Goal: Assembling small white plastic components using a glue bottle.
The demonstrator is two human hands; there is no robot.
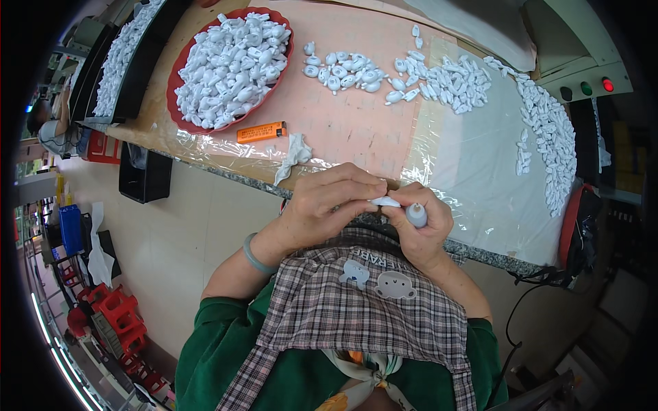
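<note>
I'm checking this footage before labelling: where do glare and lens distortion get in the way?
Head view, table: bright glare streaks the clear plastic; head view, lower left: the fisheye lens makes the red stools look tilted, and black fills the corners; head view, centre: the left hand and right hand look fairly sharp, but the small white piece shows little surface detail.

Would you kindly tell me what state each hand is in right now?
Left hand: closed, pinching a small white piece.
Right hand: closed, holding a small pale nozzle bottle.
</note>
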